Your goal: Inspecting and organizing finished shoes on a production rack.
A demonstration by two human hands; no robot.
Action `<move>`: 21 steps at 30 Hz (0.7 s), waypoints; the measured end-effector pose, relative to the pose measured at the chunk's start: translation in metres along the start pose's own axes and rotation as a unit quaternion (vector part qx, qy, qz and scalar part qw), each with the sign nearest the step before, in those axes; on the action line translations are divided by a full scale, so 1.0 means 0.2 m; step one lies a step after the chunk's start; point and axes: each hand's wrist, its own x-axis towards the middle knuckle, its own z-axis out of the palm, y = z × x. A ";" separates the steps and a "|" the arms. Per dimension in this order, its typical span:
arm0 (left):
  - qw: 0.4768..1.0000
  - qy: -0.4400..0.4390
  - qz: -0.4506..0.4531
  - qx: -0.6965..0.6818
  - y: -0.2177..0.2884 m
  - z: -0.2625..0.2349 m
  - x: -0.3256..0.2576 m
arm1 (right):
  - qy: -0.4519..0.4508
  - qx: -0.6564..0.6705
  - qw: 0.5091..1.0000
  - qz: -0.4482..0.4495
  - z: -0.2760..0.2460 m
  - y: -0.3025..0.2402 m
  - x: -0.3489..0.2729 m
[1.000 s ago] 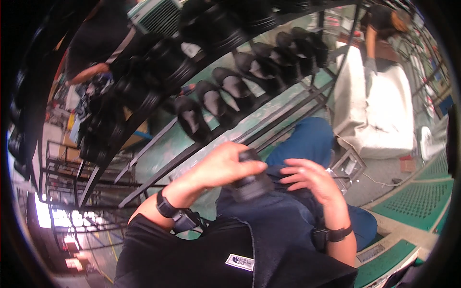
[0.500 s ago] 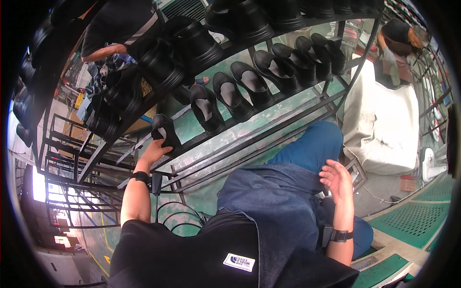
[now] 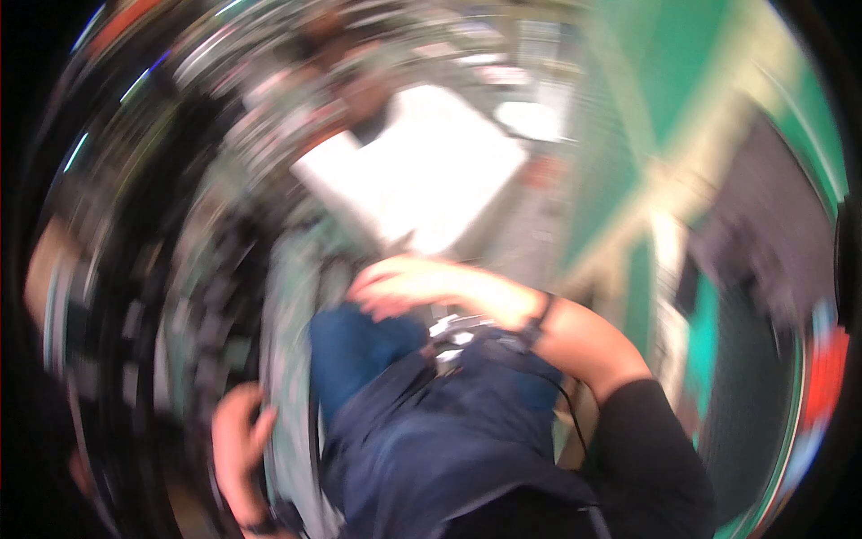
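My left hand (image 3: 241, 436) is at the lower left, beside the blurred rack (image 3: 135, 359). Its thumb stands apart from the fingers and nothing shows in it. Dark shapes (image 3: 220, 305), probably the black shoes on the rack, are smeared by motion. My right hand (image 3: 400, 283) reaches across above my blue-trousered knee (image 3: 359, 346), its fingers loosely apart and holding nothing that I can see. Just beyond it stands a bulky white-covered block (image 3: 440, 171). A dark blue apron (image 3: 440, 449) covers my lap.
Green platform panels (image 3: 620, 99) with pale frames run along the right. A dark grey cloth (image 3: 763, 225) lies there, near a red object (image 3: 824, 377) at the rim. A thin black cable (image 3: 575, 418) hangs by my right arm. Most of the background is streaked.
My view has swung right, away from the rack. My left hand has let go of the black shoe at the rack's end and come away from it. My right arm now reaches across my lap.
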 end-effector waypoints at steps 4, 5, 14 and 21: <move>0.979 -0.134 0.130 0.082 0.26 0.24 0.54 | 0.097 -0.225 0.970 -0.010 -0.34 -0.36 -0.57; 0.975 -0.173 0.121 0.075 0.31 0.30 0.62 | 0.139 -0.210 0.967 0.022 -0.41 -0.40 -0.78; 0.996 0.013 0.083 0.032 0.26 0.77 0.80 | 0.653 -0.025 0.757 -0.008 -0.62 -0.01 -2.94; 0.983 0.134 0.111 -0.054 0.31 0.94 0.83 | 0.842 -0.211 0.240 0.435 -0.91 0.65 -3.93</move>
